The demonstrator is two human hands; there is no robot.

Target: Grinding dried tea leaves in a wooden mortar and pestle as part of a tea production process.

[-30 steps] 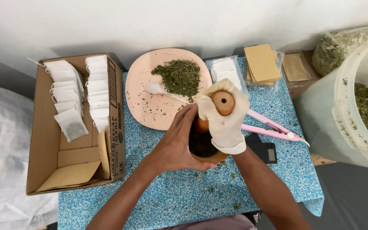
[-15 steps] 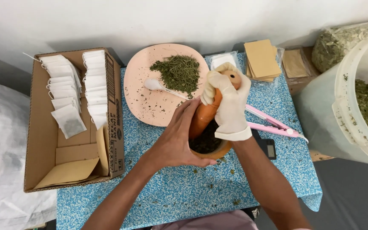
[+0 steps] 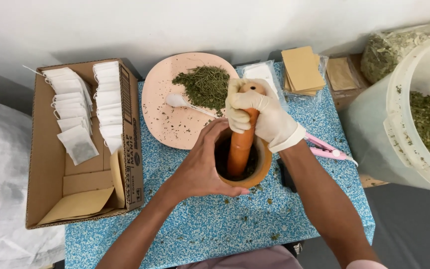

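Note:
A wooden mortar [image 3: 261, 167] with dark crushed leaves inside stands on the blue speckled table [image 3: 215, 229]. My bare left hand [image 3: 202, 164] wraps around its left rim and holds it steady. My right hand [image 3: 260, 117], in a white glove, grips the top of an orange-brown wooden pestle [image 3: 240, 144] that stands almost upright with its lower end in the mortar. Just behind, a pink plate [image 3: 162, 119] carries a heap of dried green herb [image 3: 205, 84] and a white spoon [image 3: 180, 102].
A cardboard box [image 3: 51, 169] at the left holds rows of white tea bags [image 3: 108, 102]. Brown paper envelopes [image 3: 302, 69] and a clear packet lie at the back. A pink sealer tool [image 3: 329, 149] lies right of the mortar. A large translucent tub of dried leaves [image 3: 424, 119] stands at the right.
The pestle has swung from leaning toward the right to nearly upright, and my gloved hand has shifted left and back with it. My left hand has stayed on the mortar.

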